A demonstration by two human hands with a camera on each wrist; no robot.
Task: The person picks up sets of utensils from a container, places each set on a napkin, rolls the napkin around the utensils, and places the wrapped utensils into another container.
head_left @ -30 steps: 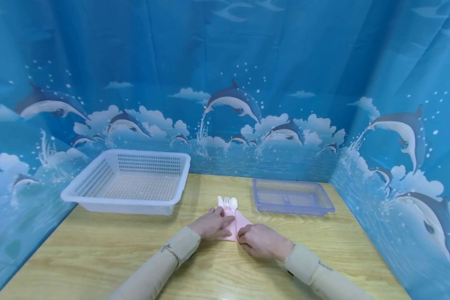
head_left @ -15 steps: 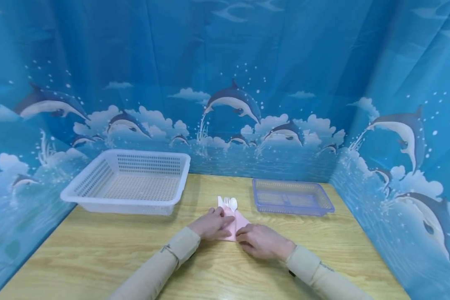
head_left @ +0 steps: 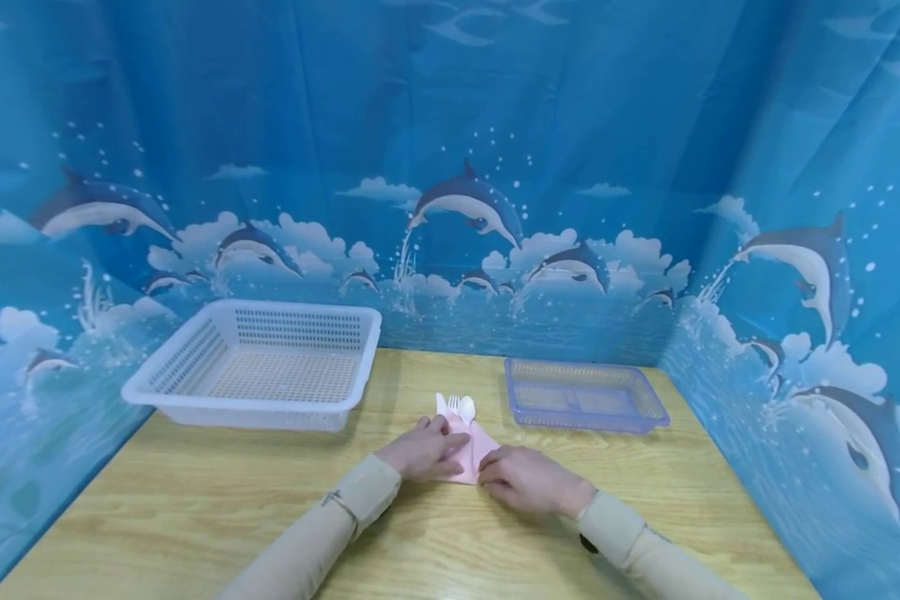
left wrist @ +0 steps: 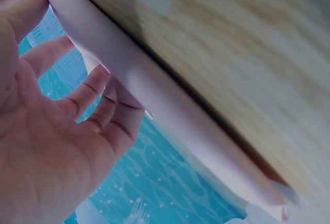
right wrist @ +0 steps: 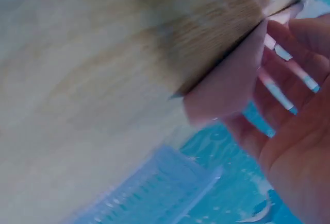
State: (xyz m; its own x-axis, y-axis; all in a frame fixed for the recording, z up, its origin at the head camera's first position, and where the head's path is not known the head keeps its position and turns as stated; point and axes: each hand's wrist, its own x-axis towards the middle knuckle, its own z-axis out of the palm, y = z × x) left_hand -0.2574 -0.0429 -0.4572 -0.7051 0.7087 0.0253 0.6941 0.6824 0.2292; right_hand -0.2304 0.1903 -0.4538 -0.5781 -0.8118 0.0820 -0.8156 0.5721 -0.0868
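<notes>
While I follow this from afar, I count one pink napkin (head_left: 483, 443) on the table (head_left: 435, 550), between two bare hands. The left hand (head_left: 422, 450) lies over its left part, fingers spread and relaxed, touching it and closed around nothing. The right hand (head_left: 532, 481) has its fingertips at the napkin's lower right edge, bent; I cannot tell whether they pinch it or only press. I count three white pieces of cutlery jutting past the napkin's far end: one knife (head_left: 441, 404), one fork (head_left: 453, 403) and one spoon (head_left: 467, 408), side by side, their lower parts hidden from me. Of two baskets, the larger white basket (head_left: 240, 402) sits left of and beyond the napkin, the smaller purple basket (head_left: 585, 419) right of and beyond it. Behind everything hangs a dolphin-print curtain (head_left: 607, 100). Dark marks on both sleeves (head_left: 300, 533) are too small for me to read.
</notes>
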